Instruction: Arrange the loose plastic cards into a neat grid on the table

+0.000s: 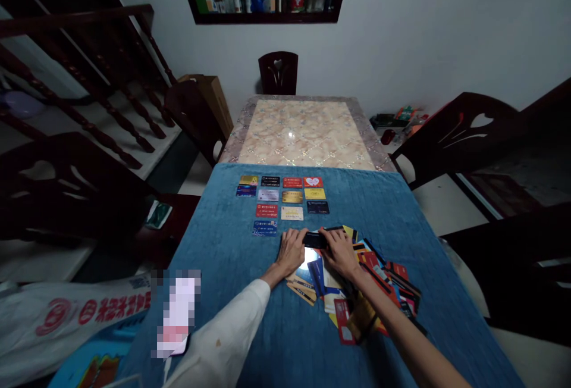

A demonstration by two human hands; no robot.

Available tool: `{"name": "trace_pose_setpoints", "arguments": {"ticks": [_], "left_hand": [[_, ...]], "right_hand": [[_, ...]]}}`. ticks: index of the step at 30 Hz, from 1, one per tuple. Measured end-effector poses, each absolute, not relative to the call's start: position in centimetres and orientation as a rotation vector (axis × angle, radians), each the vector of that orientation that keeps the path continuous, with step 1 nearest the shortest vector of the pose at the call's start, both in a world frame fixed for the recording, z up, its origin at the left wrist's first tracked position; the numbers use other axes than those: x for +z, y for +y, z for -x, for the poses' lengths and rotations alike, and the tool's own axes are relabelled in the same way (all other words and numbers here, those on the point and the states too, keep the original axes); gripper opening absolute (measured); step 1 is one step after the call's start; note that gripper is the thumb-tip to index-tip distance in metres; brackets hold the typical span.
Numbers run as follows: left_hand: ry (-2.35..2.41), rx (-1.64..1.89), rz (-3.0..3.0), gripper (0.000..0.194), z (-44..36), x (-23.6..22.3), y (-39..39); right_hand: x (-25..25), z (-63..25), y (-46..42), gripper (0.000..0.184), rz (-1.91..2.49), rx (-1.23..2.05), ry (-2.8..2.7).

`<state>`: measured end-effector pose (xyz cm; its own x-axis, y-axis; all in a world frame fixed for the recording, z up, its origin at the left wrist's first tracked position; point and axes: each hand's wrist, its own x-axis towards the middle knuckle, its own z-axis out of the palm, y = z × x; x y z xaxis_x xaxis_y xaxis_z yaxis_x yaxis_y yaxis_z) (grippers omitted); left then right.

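Observation:
My left hand [292, 250] and my right hand [339, 251] meet over the blue cloth, fingers closed on the two ends of a black card [314, 240]. Under and beside my right hand spreads a loose heap of overlapping cards, among them a red card [343, 319] and a dark blue card [316, 275]. Tan cards [302, 290] lie below my left hand. Beyond my hands, several cards are laid out in short columns, including a blue card [265, 228], a cream card [292, 213] and a navy card [318, 207]. My right forearm hides part of the heap.
A blue cloth [214, 239] covers the near part of the table; its patterned top [307, 129] shows beyond. A blurred-out phone [178, 310] with a cable lies at left, near a white plastic bag [75, 310]. Dark wooden chairs [459, 132] surround the table.

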<state>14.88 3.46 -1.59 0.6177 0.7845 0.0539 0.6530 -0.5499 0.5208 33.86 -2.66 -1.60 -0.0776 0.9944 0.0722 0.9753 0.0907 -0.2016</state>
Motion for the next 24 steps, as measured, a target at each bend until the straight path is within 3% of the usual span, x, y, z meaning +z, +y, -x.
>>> {"name": "trace_pose_setpoints", "arguments": {"ticks": [24], "left_hand": [[1.041, 0.386, -2.419, 0.062, -17.7, -0.7, 7.3]], "right_hand": [[-0.1, -37.1, 1.0, 0.059, 2.118, 0.102, -2.15]]}}
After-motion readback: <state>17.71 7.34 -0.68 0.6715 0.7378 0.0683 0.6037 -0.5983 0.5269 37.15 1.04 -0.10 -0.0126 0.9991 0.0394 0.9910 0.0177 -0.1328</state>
